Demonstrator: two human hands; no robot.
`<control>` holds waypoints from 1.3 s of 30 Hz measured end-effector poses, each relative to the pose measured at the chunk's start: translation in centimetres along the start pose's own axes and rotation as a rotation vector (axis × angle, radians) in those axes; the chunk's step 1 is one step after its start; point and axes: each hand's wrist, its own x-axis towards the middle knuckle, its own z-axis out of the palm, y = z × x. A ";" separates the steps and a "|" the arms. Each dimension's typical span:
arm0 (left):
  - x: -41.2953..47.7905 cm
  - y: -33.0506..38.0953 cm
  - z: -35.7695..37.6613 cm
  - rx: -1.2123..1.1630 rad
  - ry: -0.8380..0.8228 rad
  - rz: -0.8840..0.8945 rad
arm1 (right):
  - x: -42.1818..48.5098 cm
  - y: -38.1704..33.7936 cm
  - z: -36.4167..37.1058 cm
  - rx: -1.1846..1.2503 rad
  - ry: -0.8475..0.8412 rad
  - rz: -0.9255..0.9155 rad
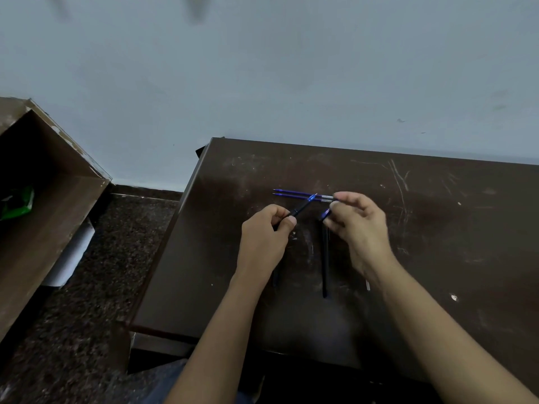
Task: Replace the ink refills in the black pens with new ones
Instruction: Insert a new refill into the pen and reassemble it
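My left hand (267, 231) grips a black pen (302, 207) whose blue tip points up and right. My right hand (354, 220) pinches a small blue and black piece (326, 213), seemingly a pen cap or tip. Two blue ink refills (294, 194) lie side by side on the dark brown table (437, 228), just beyond both hands; their right ends reach my right fingertips. Another black pen (324, 258) lies on the table, pointing toward me, between my wrists. A dark pen-like shape (275, 277) shows below my left wrist.
The table's left edge (175, 228) drops to a dark speckled floor (102, 272). An open brown wooden box (43, 199) with something green (16, 202) inside stands at the left. A pale wall (291, 83) backs the table. A small pale object (368, 285) lies by my right forearm.
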 end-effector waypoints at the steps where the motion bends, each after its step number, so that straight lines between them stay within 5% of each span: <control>1: -0.1 0.1 0.0 -0.005 -0.018 0.001 | 0.2 -0.4 -0.2 0.121 0.029 0.028; 10: -0.2 0.1 0.0 -0.018 -0.093 0.018 | 0.5 -1.1 -0.4 0.331 0.055 0.034; 19: -0.4 0.0 0.4 -0.017 -0.080 0.029 | -0.8 -0.6 0.6 0.078 -0.107 -0.024; 39: -1.1 0.4 2.8 0.077 0.025 0.006 | -1.0 1.3 1.1 0.011 0.035 0.049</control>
